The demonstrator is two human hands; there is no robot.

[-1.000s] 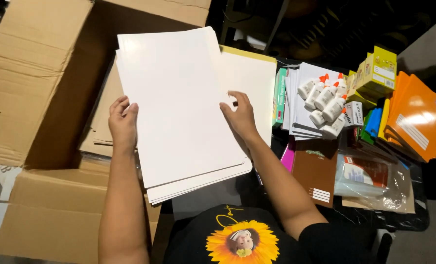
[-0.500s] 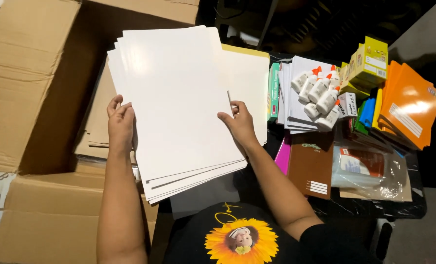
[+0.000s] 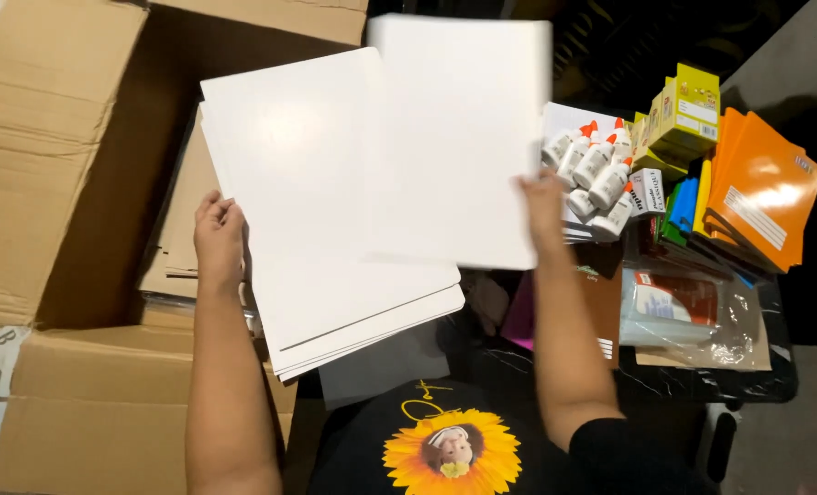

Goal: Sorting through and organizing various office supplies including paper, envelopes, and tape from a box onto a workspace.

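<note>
The left hand (image 3: 218, 236) is gripping the left edge of a stack (image 3: 326, 229) of white sheets, its fingers (image 3: 209, 203) lying together along the edge and clamped on it. The stack is tilting over an open cardboard box (image 3: 60, 156), its lower right corner fanning into several layers above the person's lap.

The right hand (image 3: 541, 203) is holding one white sheet (image 3: 463, 137) apart from the stack, up and to the right, overlapping the stack's right side. This hand is blurred, but its fingers are closing on the sheet's lower right edge.

Just right of that sheet, a cluster of white glue bottles (image 3: 596, 170) with orange caps is lying on a dark surface (image 3: 702, 380). Yellow-green boxes (image 3: 688, 110) are standing behind them, and orange notebooks (image 3: 761, 197) are leaning at the far right, with blue and green covers (image 3: 682, 206) tucked beside them. A clear plastic packet (image 3: 693, 307) is resting near the surface's front edge, next to a brown book (image 3: 606, 307). Below, a black shirt with a sunflower print (image 3: 450, 445) is showing.
</note>
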